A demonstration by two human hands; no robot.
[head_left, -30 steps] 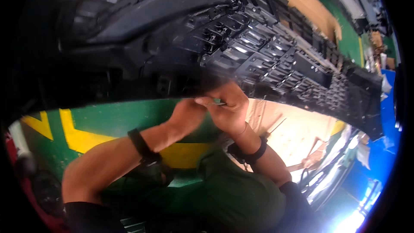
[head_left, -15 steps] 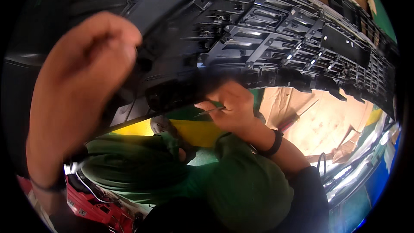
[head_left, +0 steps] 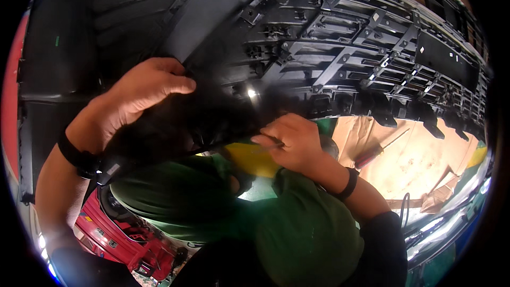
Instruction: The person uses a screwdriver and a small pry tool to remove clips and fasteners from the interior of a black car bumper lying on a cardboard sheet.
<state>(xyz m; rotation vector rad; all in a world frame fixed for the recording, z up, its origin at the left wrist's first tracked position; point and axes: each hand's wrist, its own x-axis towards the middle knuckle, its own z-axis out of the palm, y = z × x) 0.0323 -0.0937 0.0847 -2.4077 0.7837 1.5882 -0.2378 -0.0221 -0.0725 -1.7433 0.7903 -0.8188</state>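
A large black plastic car bumper with a lattice grille (head_left: 340, 64), seen from its back side, spans the upper part of the head view. My left hand (head_left: 146, 87) is at its left part, bent fingers and thumb closed on a dark plastic edge, with some fingertips hidden. Beneath its lower edge, near the middle, my right hand (head_left: 295, 141) is closed in a pinch. A thin dark tool (head_left: 275, 142) shows only a little between its fingers; its kind cannot be made out. The area between my hands is dark and blurred.
A screwdriver with a red handle (head_left: 367, 158) lies on a cardboard sheet (head_left: 411, 165) at the right. Red plastic parts (head_left: 117, 234) lie at the lower left. My green-clad knees (head_left: 308, 218) are below the bumper. A yellow floor stripe (head_left: 249, 159) shows beneath.
My left hand has moved down and right, from above the bumper onto its edge. My right hand has shifted slightly right and down, and its thin tool shows less. The view has shifted a little.
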